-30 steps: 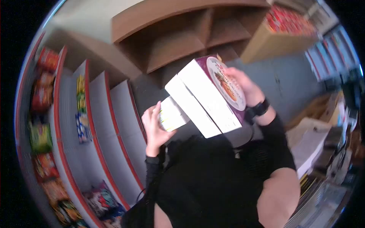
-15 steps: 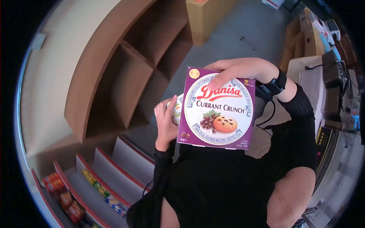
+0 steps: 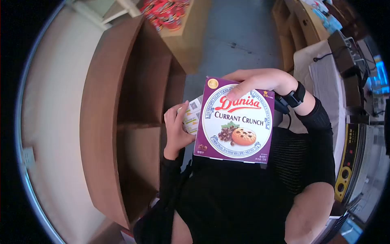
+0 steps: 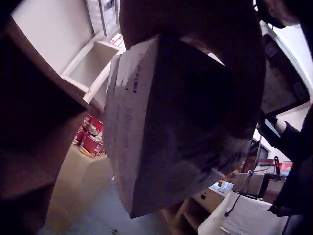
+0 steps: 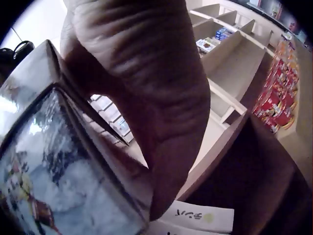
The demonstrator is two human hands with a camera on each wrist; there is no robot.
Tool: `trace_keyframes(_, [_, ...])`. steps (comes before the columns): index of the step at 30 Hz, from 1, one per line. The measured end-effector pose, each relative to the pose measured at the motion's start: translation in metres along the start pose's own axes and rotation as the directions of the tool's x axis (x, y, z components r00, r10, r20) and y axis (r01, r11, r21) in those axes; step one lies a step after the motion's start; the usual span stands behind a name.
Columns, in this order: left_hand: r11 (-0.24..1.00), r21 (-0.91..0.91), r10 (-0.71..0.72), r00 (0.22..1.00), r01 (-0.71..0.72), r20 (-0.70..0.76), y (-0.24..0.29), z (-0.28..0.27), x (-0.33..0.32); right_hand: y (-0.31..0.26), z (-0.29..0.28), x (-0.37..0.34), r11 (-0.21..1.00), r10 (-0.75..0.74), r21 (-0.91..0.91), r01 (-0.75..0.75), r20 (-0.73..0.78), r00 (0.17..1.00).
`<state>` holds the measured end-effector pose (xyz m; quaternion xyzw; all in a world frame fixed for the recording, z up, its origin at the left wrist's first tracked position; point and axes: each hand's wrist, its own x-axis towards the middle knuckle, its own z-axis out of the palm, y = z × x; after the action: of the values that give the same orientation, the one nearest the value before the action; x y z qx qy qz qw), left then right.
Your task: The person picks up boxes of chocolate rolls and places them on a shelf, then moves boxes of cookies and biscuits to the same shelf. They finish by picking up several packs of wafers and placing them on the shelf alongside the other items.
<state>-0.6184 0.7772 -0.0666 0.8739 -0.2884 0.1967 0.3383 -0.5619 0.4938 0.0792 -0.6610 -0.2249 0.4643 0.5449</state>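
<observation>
A purple and white "Danisa Currant Crunch" box (image 3: 239,132) faces the head camera. My right hand (image 3: 264,81) grips its top, thumb across the printed front, other fingers hidden behind. To its left, my left hand (image 3: 176,132) holds a white box (image 3: 194,106) with QR codes and yellow-green print, partly covered by the purple box. The left wrist view has a shaded box (image 4: 127,127) beneath the left hand (image 4: 195,19). In the right wrist view, the right hand (image 5: 146,73) lies against a glossy box (image 5: 63,171), with white printed surface (image 5: 195,215) below.
A brown wooden shelf unit (image 3: 101,101) stands on the left. Beyond it, red packages (image 3: 166,12) fill a tan bin (image 3: 191,44). Grey floor (image 3: 239,44) runs ahead. At the right are a white-covered table (image 3: 325,89), a metal device with a cable, and drawers.
The head view has turned, bringing the brown shelf to the left and taking the red-edged snack shelves mostly out of view. The purple box has rotated from side-on to front-on. Both hands keep their holds.
</observation>
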Motion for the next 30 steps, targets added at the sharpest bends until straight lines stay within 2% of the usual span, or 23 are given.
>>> trace_keyframes(2, [0.998,-0.059,0.029,1.000,-0.029,0.011,-0.010,0.002,-0.003,-0.001,0.006,-0.005,1.000,-0.005,0.022,0.006,-0.033,0.999])
trace_keyframes(3, [0.985,-0.145,-0.079,0.989,0.097,0.126,-0.017,0.006,-0.006,-0.002,0.009,-0.008,1.000,-0.003,0.022,0.005,-0.070,0.998])
trace_keyframes(4, [0.942,-0.218,-0.199,0.947,0.256,0.253,-0.015,0.006,-0.011,-0.007,0.010,-0.009,0.999,0.020,0.032,-0.017,-0.087,0.996])
trace_keyframes(9, [0.930,-0.285,-0.190,0.968,0.231,0.165,-0.006,0.008,-0.013,-0.011,0.009,-0.009,1.000,0.023,-0.006,-0.023,-0.078,0.997])
trace_keyframes(11, [0.995,-0.100,0.014,1.000,-0.016,-0.021,0.002,0.004,-0.002,-0.012,0.005,-0.009,1.000,0.005,-0.021,-0.006,-0.052,0.999])
trace_keyframes(13, [0.995,-0.099,0.010,0.998,-0.017,-0.062,0.000,0.015,-0.001,-0.015,0.002,-0.007,0.997,0.002,-0.074,-0.006,-0.060,0.998])
trace_keyframes(15, [0.950,-0.230,-0.211,0.977,0.210,0.020,0.005,0.020,-0.004,-0.018,0.000,-0.003,0.992,0.019,-0.126,-0.016,0.022,1.000])
trace_keyframes(16, [0.945,-0.296,-0.140,0.990,0.139,0.018,-0.017,0.037,0.011,-0.015,0.004,-0.006,0.981,-0.034,-0.194,0.018,-0.079,0.996])
trace_keyframes(17, [0.950,-0.245,-0.160,0.974,0.196,0.157,-0.031,0.043,0.010,-0.019,0.004,-0.007,0.978,-0.037,-0.206,0.017,-0.094,0.995])
trace_keyframes(19, [0.945,-0.247,-0.164,0.965,0.213,0.206,-0.026,0.035,0.011,-0.019,0.010,-0.004,0.983,-0.016,-0.185,0.002,-0.071,0.997])
trace_keyframes(22, [0.916,-0.338,-0.190,0.975,0.218,0.114,-0.033,0.032,-0.039,-0.008,0.044,0.015,0.983,-0.074,-0.167,0.071,-0.013,0.997])
trace_keyframes(23, [0.960,-0.276,-0.065,0.996,0.045,-0.064,-0.024,0.035,-0.011,-0.016,0.026,0.011,0.979,-0.108,-0.181,0.098,-0.044,0.993])
trace_keyframes(24, [0.927,-0.362,-0.126,0.991,0.102,-0.046,-0.036,0.044,-0.025,-0.012,0.025,0.022,0.979,-0.100,-0.176,0.099,-0.001,0.995])
trace_keyframes(25, [0.953,-0.292,-0.111,0.988,0.075,-0.106,-0.023,0.031,-0.018,-0.012,0.020,0.027,0.973,-0.146,-0.182,0.142,-0.008,0.989])
trace_keyframes(26, [0.963,-0.250,-0.124,0.989,0.101,-0.078,-0.013,0.022,0.004,-0.013,-0.007,0.030,0.972,-0.148,-0.182,0.146,0.003,0.989])
trace_keyframes(27, [0.938,-0.326,-0.141,0.989,0.116,-0.053,-0.034,0.031,0.002,-0.019,-0.006,0.034,0.969,-0.183,-0.179,0.172,-0.043,0.982])
trace_keyframes(28, [0.961,-0.263,-0.102,0.993,0.084,-0.055,-0.037,0.021,0.014,-0.024,-0.010,0.041,0.973,-0.181,-0.159,0.168,-0.067,0.981])
trace_keyframes(29, [0.999,-0.048,-0.025,0.994,0.021,-0.103,-0.035,0.009,0.022,-0.025,-0.015,0.045,0.980,-0.166,-0.124,0.154,-0.091,0.982])
trace_keyframes(30, [0.998,0.043,-0.041,0.998,0.043,-0.037,-0.022,0.015,0.040,0.000,-0.043,0.032,0.971,-0.233,-0.074,0.229,-0.048,0.971])
